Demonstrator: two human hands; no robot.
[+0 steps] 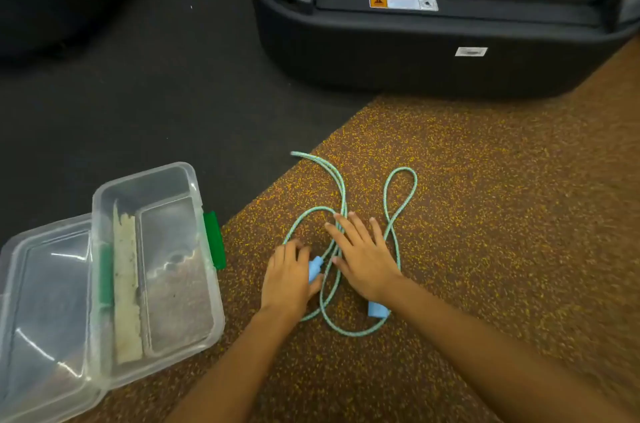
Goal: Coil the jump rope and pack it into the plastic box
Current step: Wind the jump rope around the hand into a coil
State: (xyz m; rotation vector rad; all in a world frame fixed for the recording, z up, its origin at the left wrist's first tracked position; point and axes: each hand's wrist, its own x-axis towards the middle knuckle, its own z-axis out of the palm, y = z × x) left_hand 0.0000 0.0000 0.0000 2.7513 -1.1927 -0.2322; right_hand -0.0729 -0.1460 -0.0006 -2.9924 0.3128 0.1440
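Two hands rest on the jump rope [385, 201], which lies loose on the speckled brown floor [485, 215] straight ahead of the person, not yet coiled. The left hand [287, 279] has its fingers curled around one blue handle [315, 268], whose tip pokes out beside the thumb. The right hand [363, 260] lies flat on the cord with fingers straight and spread, pinning the crossing strands. The second blue handle [377, 310] sits under the right wrist, held by neither hand. From the fingers the rope runs mainly away from the person in two long loops, with one shorter bend curving back toward the forearms, so its long axis points forward, and gathering would likely mean drawing those far loops back toward the palms. The plastic box [207, 329] stands open well to the left of both hands, nearer the left one, with its clear lid [45, 301] swung out flat on the far side and a green latch [214, 239] facing the rope. Inside, a divider splits it into compartments; the narrow one holds a pale worn strip [126, 284], and no part of the rope is in the box yet.
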